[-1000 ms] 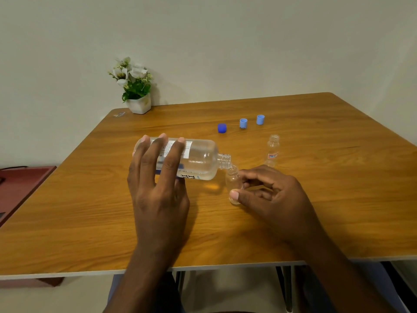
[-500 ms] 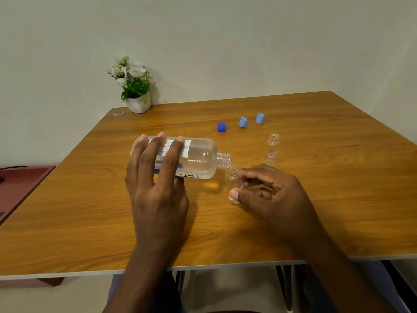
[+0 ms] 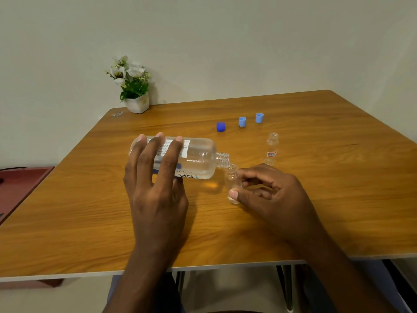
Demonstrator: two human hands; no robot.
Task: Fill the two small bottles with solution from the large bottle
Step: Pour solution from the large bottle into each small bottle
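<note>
Wooden table (image 3: 361, 199): stands against a pale wall and bears all items listed.

Large bottle (image 3: 198, 159): clear, labelled, uncapped. It is held almost horizontal above the table, left of centre, with its neck pointing right and its mouth at the rim of a small bottle.

Left hand (image 3: 158, 199): grasps the large bottle's body, fingers wrapped over the label.

Right hand (image 3: 277, 199): pinches the near small bottle between thumb and fingertips.

Potted plant (image 3: 133, 86): white flowers, at the far left corner.

Near small bottle (image 3: 232, 179): upright on the table beneath the large bottle's mouth. Its fill level is not clearly readable.

Second small bottle (image 3: 272, 149): upright, uncapped, just beyond the right hand.

Caps: a dark blue cap (image 3: 221, 126) and two light blue caps (image 3: 242, 121) (image 3: 259, 117) lie in a row further back.
</note>
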